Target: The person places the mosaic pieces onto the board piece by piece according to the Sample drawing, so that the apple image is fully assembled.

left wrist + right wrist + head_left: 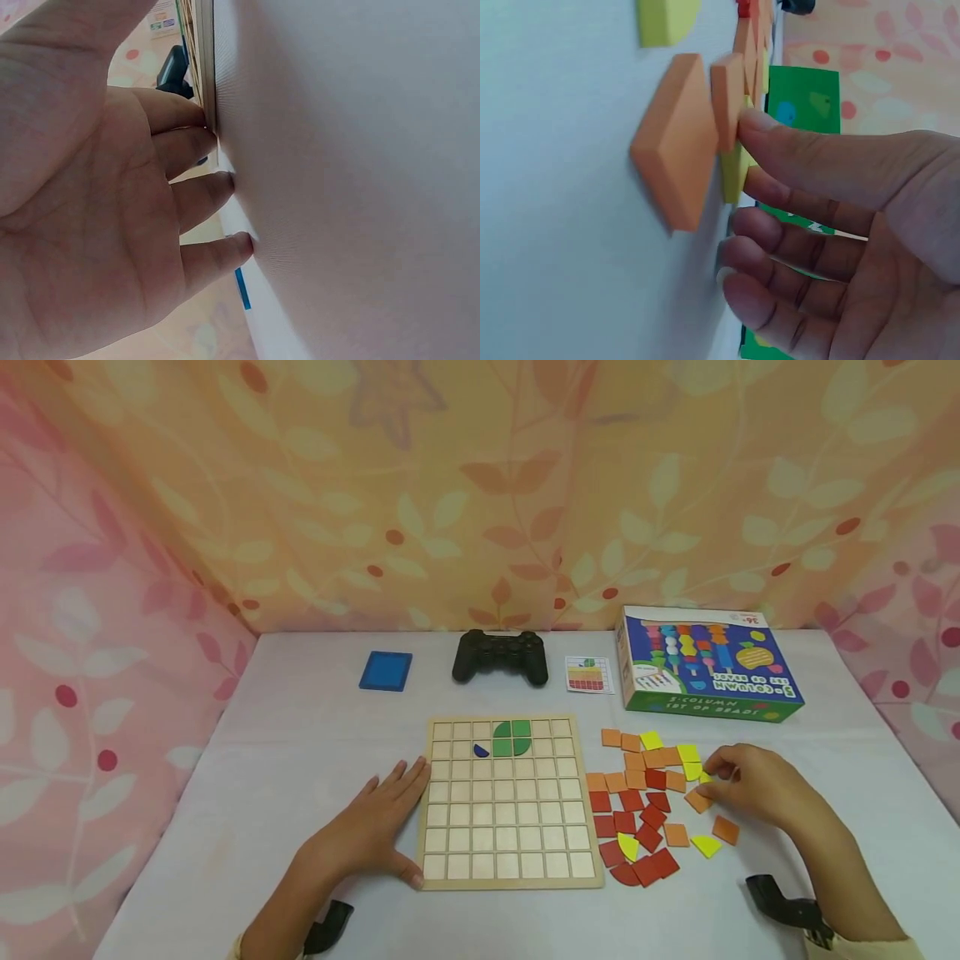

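Observation:
A wooden grid board [513, 887] lies on the white table, with green tiles [512, 738] forming a shape near its top and a dark blue piece [482, 750] beside them. My left hand [367, 827] rests along the board's left edge, fingers spread and thumb at the lower corner. In the left wrist view, the fingertips of this hand [112, 202] meet the board's side and the tabletop. My right hand [761, 785] pinches a yellow tile [733, 176] between thumb and index finger, among the loose tiles. An orange tile [699, 800] lies against the thumb.
Loose red tiles [624, 822], orange tiles and yellow tiles spread right of the board. Behind it are a blue square tray [386, 671], a black game controller [500, 657], a pattern card [589, 675] and a bead-set box [708, 664]. Patterned curtains [487, 502] surround the table.

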`<state>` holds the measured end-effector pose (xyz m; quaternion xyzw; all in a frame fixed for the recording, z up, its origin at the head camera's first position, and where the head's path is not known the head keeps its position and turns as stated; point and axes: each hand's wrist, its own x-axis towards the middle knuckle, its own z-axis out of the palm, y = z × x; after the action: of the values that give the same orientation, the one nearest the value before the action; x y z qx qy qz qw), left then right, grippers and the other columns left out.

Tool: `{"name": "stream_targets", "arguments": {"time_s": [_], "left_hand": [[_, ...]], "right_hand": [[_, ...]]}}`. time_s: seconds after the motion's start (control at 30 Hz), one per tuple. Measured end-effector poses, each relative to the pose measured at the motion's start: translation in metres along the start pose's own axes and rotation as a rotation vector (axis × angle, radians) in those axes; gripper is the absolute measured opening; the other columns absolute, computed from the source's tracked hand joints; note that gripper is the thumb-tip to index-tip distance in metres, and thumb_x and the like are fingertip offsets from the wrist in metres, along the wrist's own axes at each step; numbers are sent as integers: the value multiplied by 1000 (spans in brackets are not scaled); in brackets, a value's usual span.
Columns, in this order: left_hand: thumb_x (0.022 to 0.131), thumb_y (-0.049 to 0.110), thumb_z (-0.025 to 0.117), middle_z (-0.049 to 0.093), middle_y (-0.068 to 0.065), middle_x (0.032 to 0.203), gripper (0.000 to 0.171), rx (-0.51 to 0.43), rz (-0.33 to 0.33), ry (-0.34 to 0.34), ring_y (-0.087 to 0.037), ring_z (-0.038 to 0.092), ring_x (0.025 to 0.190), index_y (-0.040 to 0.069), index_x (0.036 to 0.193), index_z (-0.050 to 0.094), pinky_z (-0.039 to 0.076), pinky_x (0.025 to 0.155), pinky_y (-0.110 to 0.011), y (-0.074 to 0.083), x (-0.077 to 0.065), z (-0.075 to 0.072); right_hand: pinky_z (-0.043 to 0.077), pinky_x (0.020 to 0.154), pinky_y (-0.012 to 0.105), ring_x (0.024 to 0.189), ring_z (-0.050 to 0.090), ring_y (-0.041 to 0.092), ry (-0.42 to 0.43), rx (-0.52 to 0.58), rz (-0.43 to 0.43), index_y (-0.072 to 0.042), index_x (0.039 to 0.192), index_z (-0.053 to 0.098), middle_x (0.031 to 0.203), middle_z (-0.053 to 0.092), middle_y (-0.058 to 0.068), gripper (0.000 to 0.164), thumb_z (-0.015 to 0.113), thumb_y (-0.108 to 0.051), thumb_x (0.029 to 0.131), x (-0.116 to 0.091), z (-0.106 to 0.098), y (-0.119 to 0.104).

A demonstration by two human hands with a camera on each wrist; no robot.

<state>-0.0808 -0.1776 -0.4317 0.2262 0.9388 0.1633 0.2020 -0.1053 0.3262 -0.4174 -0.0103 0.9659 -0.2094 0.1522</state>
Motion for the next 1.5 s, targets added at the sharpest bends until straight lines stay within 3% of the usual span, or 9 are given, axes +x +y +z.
{"name": "stream_targets", "arguments": {"time_s": [0.27, 0.53, 0.93, 1.13, 1.5], "left_hand": [[50, 61, 92, 15, -8, 166, 142, 3, -4, 4, -32, 9, 152, 6, 160, 20, 15, 117, -59, -1, 0, 0], [51, 62, 91, 14, -8, 166, 142, 1, -4, -3, -32, 9, 152, 6, 160, 20, 15, 117, -60, 0, -1, -2], [50, 61, 92, 15, -9, 166, 142, -2, -8, 3, -33, 10, 152, 6, 160, 20, 14, 117, -60, 0, 0, -1], [51, 61, 91, 14, -9, 166, 142, 1, -6, -2, -33, 9, 152, 6, 160, 20, 15, 117, -60, 0, -1, -1], [50, 61, 91, 15, -8, 166, 142, 2, -2, 10, -32, 10, 152, 7, 160, 20, 15, 117, -60, -2, 1, 2]], "right_hand": [[51, 69, 39, 80, 53, 25, -9, 60, 23, -2, 92, 72, 80, 61, 3, 20, 80, -18, 85, -1, 3, 2], [56, 78, 50, 84, 58, 26, -40, 35, -29, 1, 98, 72, 88, 65, 5, 19, 79, -4, 81, -5, 0, 7], [51, 66, 33, 78, 52, 22, -24, 40, -91, -6, 91, 66, 79, 56, 2, 17, 79, -5, 81, -6, -3, 3], [54, 66, 32, 80, 56, 22, 47, 99, -116, -4, 99, 73, 87, 64, 3, 15, 76, -7, 85, 1, -6, -20], [54, 66, 32, 77, 58, 20, 17, 189, -267, -5, 97, 78, 87, 70, 1, 10, 76, -9, 87, 31, -3, -91]]}}
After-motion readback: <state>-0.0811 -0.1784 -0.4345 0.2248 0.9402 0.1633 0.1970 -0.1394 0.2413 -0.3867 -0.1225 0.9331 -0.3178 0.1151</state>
